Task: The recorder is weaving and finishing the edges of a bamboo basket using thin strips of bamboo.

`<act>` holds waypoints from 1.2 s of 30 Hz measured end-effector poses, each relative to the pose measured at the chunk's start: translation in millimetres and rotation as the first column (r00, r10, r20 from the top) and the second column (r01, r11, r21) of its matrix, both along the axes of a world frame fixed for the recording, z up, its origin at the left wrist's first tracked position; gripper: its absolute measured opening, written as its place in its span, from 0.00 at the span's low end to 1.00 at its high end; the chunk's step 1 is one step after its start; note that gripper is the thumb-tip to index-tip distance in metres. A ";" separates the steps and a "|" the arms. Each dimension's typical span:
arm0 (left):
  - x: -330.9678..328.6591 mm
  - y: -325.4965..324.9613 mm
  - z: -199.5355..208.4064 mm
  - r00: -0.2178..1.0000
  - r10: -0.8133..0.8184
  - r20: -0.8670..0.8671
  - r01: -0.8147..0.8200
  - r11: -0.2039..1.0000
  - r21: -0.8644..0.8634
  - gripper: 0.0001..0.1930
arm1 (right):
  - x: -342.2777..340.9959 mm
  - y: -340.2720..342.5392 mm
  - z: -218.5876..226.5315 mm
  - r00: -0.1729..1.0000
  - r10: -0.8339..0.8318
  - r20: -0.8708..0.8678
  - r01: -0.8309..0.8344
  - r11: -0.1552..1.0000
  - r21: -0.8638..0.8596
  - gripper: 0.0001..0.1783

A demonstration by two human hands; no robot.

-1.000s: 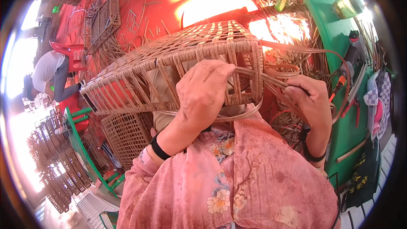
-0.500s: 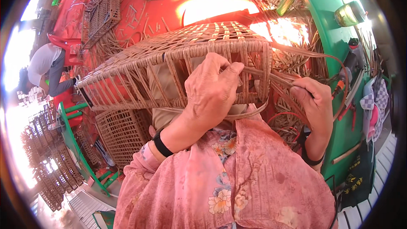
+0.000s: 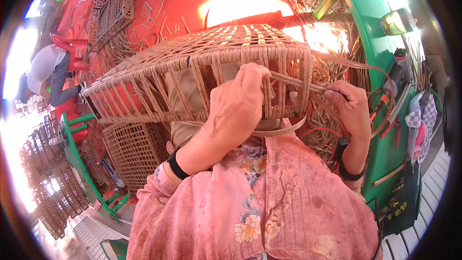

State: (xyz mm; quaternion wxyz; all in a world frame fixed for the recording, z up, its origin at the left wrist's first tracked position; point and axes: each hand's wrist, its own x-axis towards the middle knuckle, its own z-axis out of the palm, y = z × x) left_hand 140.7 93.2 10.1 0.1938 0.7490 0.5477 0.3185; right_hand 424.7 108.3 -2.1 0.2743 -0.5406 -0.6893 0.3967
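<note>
A long woven rattan basket frame (image 3: pixel 192 62) lies across my lap, its open slatted side facing me. At the frame's right end, brown rattan strips (image 3: pixel 294 80) stretch between my two hands. My left hand (image 3: pixel 240 101) is closed round their left end, in front of the slats. Just beyond the frame's right corner, my right hand (image 3: pixel 349 106) pinches the same strips between thumb and fingers. Another strip (image 3: pixel 361 63) loops out to the right from the corner and curves down past my right hand. The fingertips of my left hand are partly hidden.
On my right runs a green bench (image 3: pixel 373 33) with a cutter-like tool (image 3: pixel 394 74), a glass jar (image 3: pixel 398 20) and a checked cloth (image 3: pixel 421 120). Rattan scraps litter the red floor (image 3: pixel 173 9). A finished-looking basket (image 3: pixel 134 151) stands lower left; a person (image 3: pixel 48 74) bends over farther left.
My right hand has shifted slightly left and down along the strips, which now look straighter and tauter. My left hand has turned a little, its fingers closed more tightly.
</note>
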 end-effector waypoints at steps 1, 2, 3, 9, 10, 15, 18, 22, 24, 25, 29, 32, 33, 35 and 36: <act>-1.0 1.0 0.2 0.997 0.008 0.077 -0.004 0.998 -0.056 0.12 | -1.0 0.8 -0.3 1.000 -0.003 -0.020 0.003 1.000 -0.011 0.07; -1.5 1.0 0.5 0.989 0.028 0.148 -0.009 0.991 -0.130 0.14 | -2.1 1.1 0.0 1.000 -0.010 -0.001 0.010 1.000 0.001 0.07; -2.1 0.8 0.9 0.973 0.051 0.224 -0.014 0.986 -0.167 0.13 | -3.8 1.0 0.5 1.000 -0.020 0.002 0.020 1.000 -0.004 0.07; -10.1 -2.3 -1.3 0.948 0.083 0.307 -0.096 0.995 0.029 0.07 | -13.4 -4.9 9.0 1.000 -0.002 -0.003 0.002 0.999 0.053 0.08; -13.7 -3.4 -1.9 0.959 0.084 0.269 -0.108 0.991 0.077 0.07 | -13.0 -6.4 11.6 1.000 0.000 -0.010 0.000 1.000 0.020 0.09; -31.9 -5.6 -8.6 0.993 0.104 0.060 -0.115 0.965 0.234 0.08 | 3.9 -7.3 27.0 0.999 0.023 0.029 -0.023 1.000 -0.015 0.10; -35.3 -8.0 -11.9 0.989 0.125 -0.082 -0.099 0.959 0.267 0.10 | 3.9 -8.0 27.1 0.999 0.035 0.029 -0.036 0.999 0.036 0.09; -37.2 -15.7 -10.6 0.977 0.182 -0.111 -0.156 0.966 0.205 0.13 | -9.7 -5.3 20.5 0.998 0.040 0.039 -0.044 0.992 0.118 0.07; -39.5 -18.4 -9.4 0.972 0.218 -0.092 -0.196 0.959 0.207 0.14 | -16.1 -4.1 19.3 0.998 0.036 0.043 -0.041 0.991 0.124 0.07; -40.7 -19.7 -8.9 0.965 0.249 -0.088 -0.225 0.949 0.222 0.15 | -19.0 -3.9 18.9 0.999 0.032 0.040 -0.036 0.992 0.120 0.07; -44.6 -23.0 -9.0 0.956 0.264 -0.132 -0.236 0.952 0.194 0.16 | -28.0 -3.9 17.3 0.999 0.022 0.025 -0.023 0.997 0.077 0.07; -48.0 -19.5 -10.7 0.901 0.355 0.248 -0.309 0.928 -0.206 0.15 | -33.0 -2.8 14.3 0.999 -0.006 0.040 0.003 0.996 0.094 0.09; -49.2 -18.9 -10.6 0.877 0.356 0.322 -0.287 0.927 -0.240 0.14 | -34.2 -3.2 14.0 0.999 -0.013 0.053 0.008 0.995 0.098 0.08; -52.7 -19.0 -9.4 0.813 0.361 0.456 -0.245 0.924 -0.294 0.14 | -34.0 -4.3 15.2 0.998 -0.032 0.056 0.027 0.996 0.082 0.08; -54.0 -19.7 -9.0 0.807 0.361 0.467 -0.241 0.924 -0.299 0.13 | -32.8 -5.5 17.0 0.996 -0.025 0.088 0.016 0.995 0.097 0.08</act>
